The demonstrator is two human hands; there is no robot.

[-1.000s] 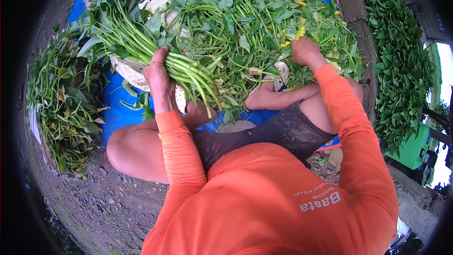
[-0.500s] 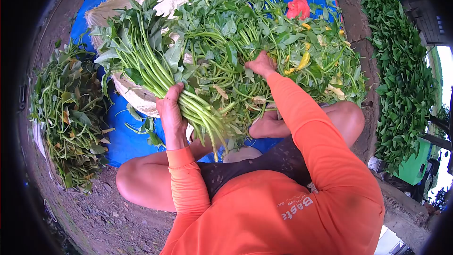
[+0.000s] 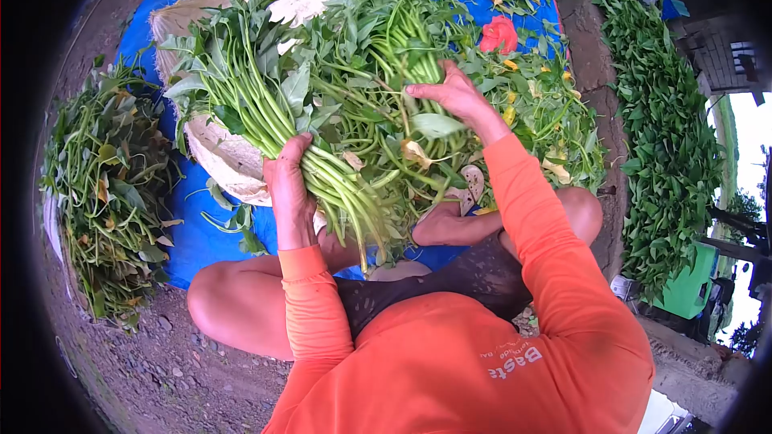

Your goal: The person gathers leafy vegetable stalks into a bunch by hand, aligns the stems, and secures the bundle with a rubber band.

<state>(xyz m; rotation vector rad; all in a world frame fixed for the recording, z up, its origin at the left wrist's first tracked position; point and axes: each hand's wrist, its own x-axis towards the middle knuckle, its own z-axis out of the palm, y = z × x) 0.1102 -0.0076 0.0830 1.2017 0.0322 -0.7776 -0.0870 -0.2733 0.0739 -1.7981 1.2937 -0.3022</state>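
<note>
Left grip (image 3: 289, 185) closed round leafy bundle (image 3: 261, 108), right grip (image 3: 454, 96) holding loose stems (image 3: 412, 42), "Basta" on orange shirt (image 3: 450, 354), bundle's leaves (image 3: 229, 48) beyond left grip, stem ends (image 3: 349, 202) nearer.

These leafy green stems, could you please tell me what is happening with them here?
A person in an orange shirt sits cross-legged. The left hand grips a bundle of long leafy stems, leaves pointing away and the cut ends toward the lap. The right hand is at another clump of stems; how firmly it holds them is unclear. More loose greens lie in front on a blue tarp, and a separate heap lies to the left.
</note>
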